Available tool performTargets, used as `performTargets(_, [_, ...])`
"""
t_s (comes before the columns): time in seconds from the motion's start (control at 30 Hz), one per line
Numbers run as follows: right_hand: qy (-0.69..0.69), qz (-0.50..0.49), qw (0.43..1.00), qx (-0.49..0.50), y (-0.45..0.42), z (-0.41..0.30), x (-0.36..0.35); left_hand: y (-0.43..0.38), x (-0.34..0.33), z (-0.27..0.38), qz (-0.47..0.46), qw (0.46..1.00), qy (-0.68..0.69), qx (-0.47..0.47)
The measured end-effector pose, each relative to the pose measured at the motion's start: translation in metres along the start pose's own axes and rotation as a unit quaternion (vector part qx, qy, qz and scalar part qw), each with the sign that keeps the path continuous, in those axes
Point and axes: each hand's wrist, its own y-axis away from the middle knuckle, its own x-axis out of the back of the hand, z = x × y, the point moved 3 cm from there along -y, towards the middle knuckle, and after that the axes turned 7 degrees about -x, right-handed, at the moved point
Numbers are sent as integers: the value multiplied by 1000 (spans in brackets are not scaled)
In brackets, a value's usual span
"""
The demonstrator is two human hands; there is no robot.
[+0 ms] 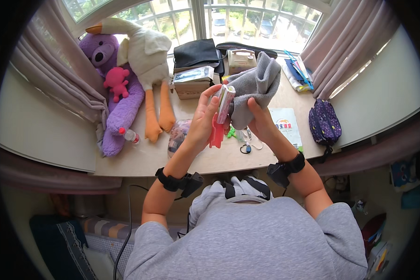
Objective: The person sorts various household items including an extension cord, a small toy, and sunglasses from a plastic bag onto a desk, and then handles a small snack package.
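Note:
My left hand (200, 123) grips a small pink plastic object (217, 131), perhaps a stapler, whose upper part is white and patterned. It is held upright above the desk (227, 164). A folded grey towel-like cloth (257, 87) is in my right hand (261, 120), the thumb pressed on its near side. The cloth's left edge meets or sits just behind the pink object; I cannot tell which. Below the hands lie a bright green item (231, 132), a dark loop with a blue tag (246, 148) and a white cord (257, 146), all partly covered. A clear bag (178, 134) rests beneath my left wrist.
Left are a purple plush bear (99, 52), a white plush goose (143, 56) and a small bottle (129, 135). A cardboard box (192, 87), a black bag (196, 52) and a beige case (241, 59) stand behind. Right are a booklet (287, 129) and a purple pouch (324, 122).

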Motion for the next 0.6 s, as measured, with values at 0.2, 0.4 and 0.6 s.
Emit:
performTargets(0.2, [246,33,969,18,3,5,-7,-7,-8,-1,36,996,71,-50])
performTargets(0.4, [333,98,934,83,4,-6,-17,2,-13,4,-25,990,-112,-76])
performTargets(0.6, [200,196,958,59,-7,-18,-16,8,-10,0,-62,994,-89,12])
